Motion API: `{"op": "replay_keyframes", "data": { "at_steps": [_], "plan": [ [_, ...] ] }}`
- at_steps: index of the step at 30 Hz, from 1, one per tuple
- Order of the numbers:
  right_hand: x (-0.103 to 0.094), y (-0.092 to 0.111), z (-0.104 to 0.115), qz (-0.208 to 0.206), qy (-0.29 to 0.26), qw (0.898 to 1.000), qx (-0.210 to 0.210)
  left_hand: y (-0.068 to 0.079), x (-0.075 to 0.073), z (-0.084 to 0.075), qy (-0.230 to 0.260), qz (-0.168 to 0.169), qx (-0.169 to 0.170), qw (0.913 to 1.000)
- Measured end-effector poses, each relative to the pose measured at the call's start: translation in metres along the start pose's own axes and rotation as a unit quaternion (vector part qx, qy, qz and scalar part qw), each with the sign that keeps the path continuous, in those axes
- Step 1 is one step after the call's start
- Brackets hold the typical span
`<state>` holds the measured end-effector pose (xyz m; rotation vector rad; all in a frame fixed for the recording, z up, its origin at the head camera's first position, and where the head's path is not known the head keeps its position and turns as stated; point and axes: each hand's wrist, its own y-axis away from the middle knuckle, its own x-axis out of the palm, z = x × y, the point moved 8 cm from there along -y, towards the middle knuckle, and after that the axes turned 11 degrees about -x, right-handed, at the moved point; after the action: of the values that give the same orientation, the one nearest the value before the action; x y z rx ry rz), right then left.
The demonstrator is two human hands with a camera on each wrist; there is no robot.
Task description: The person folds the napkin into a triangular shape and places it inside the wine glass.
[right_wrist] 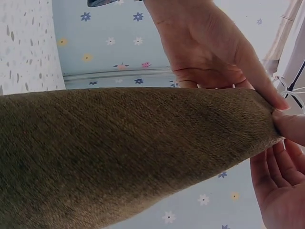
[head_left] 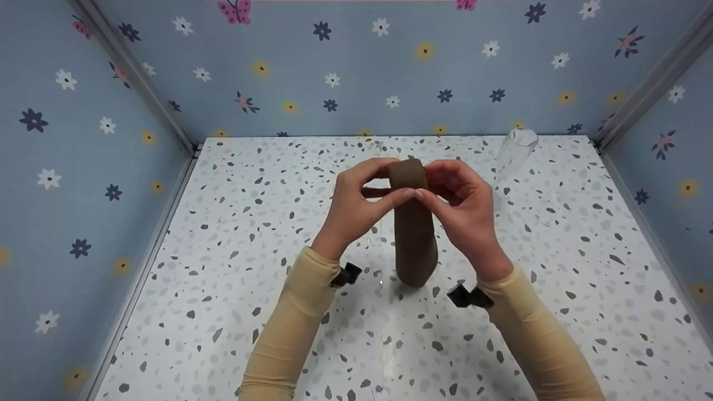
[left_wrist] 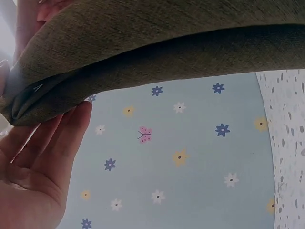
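A: What do your hands have hold of?

B: Your left hand (head_left: 356, 195) pinches the top end of a brown cloth (head_left: 415, 245), thumb on the near side, fingers curled behind, with a gap showing inside the bend.

A: And your right hand (head_left: 467, 203)?

B: It pinches the same end from the other side, its fingers bent in. The tips of your two thumbs meet on the cloth.

A: Where does the cloth sit?

B: Between your hands, over the middle of the speckled table (head_left: 234, 223), its long part hanging below your grip. Your left wrist view shows it folded in layers; I can't tell whether its lower end touches the table.

A: Anything else near you?

B: A clear vessel (head_left: 518, 146) at the table's far right, beyond your right hand.
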<state>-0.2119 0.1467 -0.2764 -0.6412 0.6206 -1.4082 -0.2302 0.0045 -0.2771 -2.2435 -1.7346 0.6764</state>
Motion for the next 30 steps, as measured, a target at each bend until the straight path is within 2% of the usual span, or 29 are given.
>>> {"op": "replay_keyframes", "data": {
  "at_steps": [4,8,12,15,21,27,30],
  "plan": [
    [-0.003,0.001,-0.002,-0.002,0.001,1.0,0.0,0.001,0.003,0.001,0.018,0.015,-0.017,0.9996],
    [-0.007,0.001,-0.004,-0.014,-0.005,1.0,0.004,0.0,0.007,0.001,0.02,0.031,-0.019,0.9991],
    [-0.009,0.002,-0.009,-0.031,-0.017,0.999,0.023,-0.001,0.007,0.001,0.007,0.03,-0.016,0.9994],
    [-0.008,0.003,-0.011,-0.027,-0.012,0.999,0.037,-0.001,0.005,0.002,0.004,0.025,-0.021,0.9995],
    [-0.004,-0.001,-0.007,0.018,-0.019,0.998,0.05,-0.001,0.003,0.003,0.013,0.016,-0.033,0.9992],
    [0.004,-0.003,-0.008,0.114,-0.01,0.99,0.084,0.0,0.002,-0.001,0.002,0.006,-0.019,0.9998],
    [0.005,-0.002,-0.011,0.124,-0.009,0.988,0.092,-0.001,0.004,-0.001,0.01,0.007,-0.018,0.9998]
  ]
}}
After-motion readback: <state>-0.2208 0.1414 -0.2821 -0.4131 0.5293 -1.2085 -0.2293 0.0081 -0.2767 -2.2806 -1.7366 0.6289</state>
